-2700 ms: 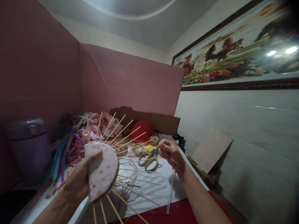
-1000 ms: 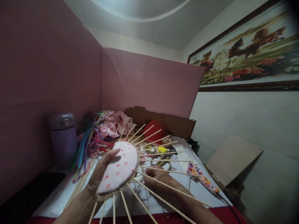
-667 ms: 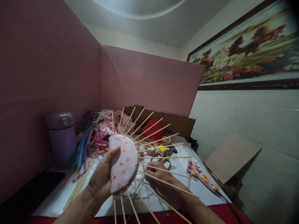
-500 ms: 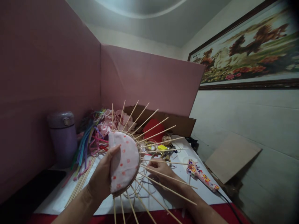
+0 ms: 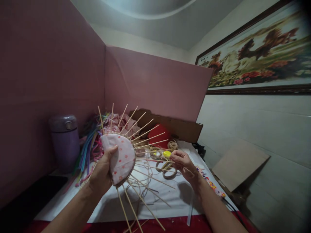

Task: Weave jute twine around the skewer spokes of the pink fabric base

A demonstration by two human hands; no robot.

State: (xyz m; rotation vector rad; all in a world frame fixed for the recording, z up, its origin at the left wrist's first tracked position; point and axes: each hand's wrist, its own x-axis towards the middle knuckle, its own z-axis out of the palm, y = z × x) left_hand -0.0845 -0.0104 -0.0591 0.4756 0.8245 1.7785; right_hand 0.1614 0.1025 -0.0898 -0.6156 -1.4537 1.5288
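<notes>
The pad (image 5: 122,158), half-round and white with red-orange marks, is up off the table (image 5: 170,205), its face tilted toward me. Pale sticks (image 5: 143,128) fan out from its curved edge. I have it in the left hand (image 5: 103,168), thumb pressed on the front; the other fingers are hidden behind it. The right hand (image 5: 183,163) is off to the pad's right, near the stick ends, thumb and fingertips pressed together; I cannot tell whether anything thin is pinched there. On my view, the yellow block (image 5: 167,154) shows just beside those fingertips, with the scissors (image 5: 169,174) below and a ball of cord (image 5: 172,145) above. Loose strands lie on the table under the sticks. Farther back I see pink cloth (image 5: 132,124), a red object (image 5: 157,135) and cardboard (image 5: 184,130). A purple flask (image 5: 65,147) stands at far left, near coloured strips (image 5: 86,153).
</notes>
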